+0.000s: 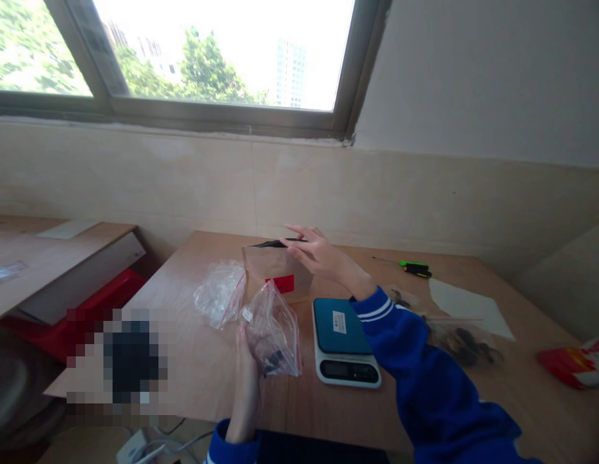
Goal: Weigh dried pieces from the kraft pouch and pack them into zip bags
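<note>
My left hand grips the lower left side of a clear zip bag, which has a small white label and a few dark bits at its bottom. A brown paper pouch with a red label and a dark opening stands upright just behind it. At the pouch's upper right edge is my right hand, fingers stretched out and apart, holding nothing that I can see. Crumpled clear plastic bags lie left of the pouch. Right of the zip bag sits a kitchen scale with a blue top, its near right part under my sleeve.
A clear bag of dark dried pieces lies at the right, before a white paper sheet. Screwdrivers rest farther back. A red packet is at the right edge. Cables and a white power strip lie below the table's front edge.
</note>
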`<state>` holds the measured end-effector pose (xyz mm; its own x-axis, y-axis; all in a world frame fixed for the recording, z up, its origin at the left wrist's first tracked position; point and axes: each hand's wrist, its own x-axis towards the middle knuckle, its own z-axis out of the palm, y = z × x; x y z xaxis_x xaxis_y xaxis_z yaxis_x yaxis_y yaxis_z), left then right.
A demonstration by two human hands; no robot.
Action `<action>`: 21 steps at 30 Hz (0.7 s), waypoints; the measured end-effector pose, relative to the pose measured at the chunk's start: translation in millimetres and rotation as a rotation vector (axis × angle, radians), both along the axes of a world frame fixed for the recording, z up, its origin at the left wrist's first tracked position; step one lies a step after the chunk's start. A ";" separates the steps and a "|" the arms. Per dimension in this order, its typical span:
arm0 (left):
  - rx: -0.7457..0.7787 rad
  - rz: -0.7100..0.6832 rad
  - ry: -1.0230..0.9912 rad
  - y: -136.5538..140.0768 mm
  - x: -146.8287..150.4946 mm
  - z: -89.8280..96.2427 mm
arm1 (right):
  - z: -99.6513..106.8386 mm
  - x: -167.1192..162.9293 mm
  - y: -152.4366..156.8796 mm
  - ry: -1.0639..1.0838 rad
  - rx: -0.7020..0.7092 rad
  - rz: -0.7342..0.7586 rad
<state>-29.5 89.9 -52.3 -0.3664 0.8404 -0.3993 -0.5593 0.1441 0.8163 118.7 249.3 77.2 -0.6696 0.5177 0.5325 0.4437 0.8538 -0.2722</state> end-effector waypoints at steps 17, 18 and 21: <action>0.174 0.082 0.278 -0.5 6.9 8.3 | -38.7 4.1 -108.2 -0.109 -0.640 0.231; 0.172 0.080 0.286 -0.5 8.2 7.7 | -43.4 2.4 -109.0 -0.115 -0.602 0.286; 0.195 0.065 0.300 0.9 10.7 5.6 | -53.7 -0.7 -111.0 -0.175 -0.561 0.419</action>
